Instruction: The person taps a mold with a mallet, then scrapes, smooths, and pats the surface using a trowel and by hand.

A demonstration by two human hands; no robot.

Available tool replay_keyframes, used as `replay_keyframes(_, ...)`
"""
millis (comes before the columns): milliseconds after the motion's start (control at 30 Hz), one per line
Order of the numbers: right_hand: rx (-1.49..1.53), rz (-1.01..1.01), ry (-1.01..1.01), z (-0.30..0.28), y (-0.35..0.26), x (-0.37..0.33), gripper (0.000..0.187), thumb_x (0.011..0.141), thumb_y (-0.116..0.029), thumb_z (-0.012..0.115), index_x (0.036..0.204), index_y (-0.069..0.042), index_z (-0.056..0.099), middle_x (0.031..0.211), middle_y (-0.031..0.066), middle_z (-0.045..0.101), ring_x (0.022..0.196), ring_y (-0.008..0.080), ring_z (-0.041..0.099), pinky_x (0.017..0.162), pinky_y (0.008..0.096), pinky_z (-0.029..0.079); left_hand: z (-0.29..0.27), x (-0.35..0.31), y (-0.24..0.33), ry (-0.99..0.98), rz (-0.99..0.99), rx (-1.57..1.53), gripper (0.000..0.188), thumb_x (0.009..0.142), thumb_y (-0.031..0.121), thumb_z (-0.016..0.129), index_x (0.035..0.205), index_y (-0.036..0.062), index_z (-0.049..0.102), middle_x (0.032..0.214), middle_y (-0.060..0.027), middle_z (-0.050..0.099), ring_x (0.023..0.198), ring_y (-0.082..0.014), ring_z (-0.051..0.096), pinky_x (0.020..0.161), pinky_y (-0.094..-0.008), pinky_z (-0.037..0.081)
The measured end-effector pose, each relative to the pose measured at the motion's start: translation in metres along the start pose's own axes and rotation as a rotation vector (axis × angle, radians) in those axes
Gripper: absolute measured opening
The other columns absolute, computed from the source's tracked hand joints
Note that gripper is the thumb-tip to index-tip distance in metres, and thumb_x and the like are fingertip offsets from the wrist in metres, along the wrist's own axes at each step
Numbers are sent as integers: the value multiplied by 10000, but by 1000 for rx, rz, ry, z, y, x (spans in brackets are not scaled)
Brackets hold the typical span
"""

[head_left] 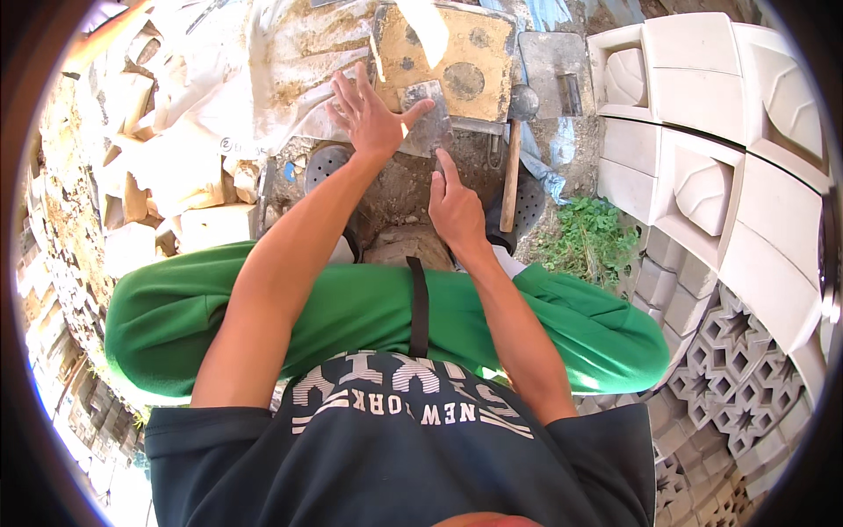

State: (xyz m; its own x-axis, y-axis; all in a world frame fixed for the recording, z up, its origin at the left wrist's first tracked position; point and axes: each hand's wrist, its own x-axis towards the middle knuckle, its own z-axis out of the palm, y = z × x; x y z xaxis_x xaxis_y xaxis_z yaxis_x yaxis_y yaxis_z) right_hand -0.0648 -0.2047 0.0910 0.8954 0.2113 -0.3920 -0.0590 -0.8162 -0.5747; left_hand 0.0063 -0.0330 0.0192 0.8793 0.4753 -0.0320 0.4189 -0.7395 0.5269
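Note:
My left hand point(376, 121) reaches forward with its fingers spread, the thumb beside a flat grey trowel point(425, 123). Whether the thumb touches the blade I cannot tell. My right hand point(457, 209) is closed at the near end of that trowel, index finger stretched along it; the handle is hidden in the palm. The blade lies over the near edge of a square, sandy-yellow slab point(413, 57) in a dark frame. Dark round spots mark the slab's face, and a bright sun patch crosses its far part.
A wooden-handled hammer point(511, 176) leans by the slab's right side. Beyond it lies a grey metal plate with a handle point(549, 70). Pale moulded blocks point(698, 70) are stacked at right, above patterned lattice blocks point(733, 364). White plastic sheeting point(290, 79) and broken pieces point(167, 176) lie left.

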Motion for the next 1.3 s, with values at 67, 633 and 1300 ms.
replay_keyframes(67,-20,-17,12,2,7,-4,464,1037,-295,442,1474,-141,449,752,260,689,687,485,661,631,588,521,2,-13,2,4,20,35,1394,659,858,682,1598,56,37,1617,-355,-4,1531,-464,-44,1166,-679,-22)
replay_keyframes(633,154,53,22,-5,-3,-45,463,1044,-296,432,1471,-118,455,816,284,691,780,478,675,691,559,526,3,-30,-7,119,319,-11,1266,722,766,722,1567,20,145,1624,-262,93,1529,-447,8,1148,-705,-36)
replay_keyframes(1300,39,207,-70,-18,2,-48,468,1049,-322,400,1484,-151,425,806,274,698,770,498,671,706,590,525,1,-23,14,-61,341,91,1298,720,842,646,1610,88,77,1623,-345,29,1525,-487,-47,1140,-714,-51)
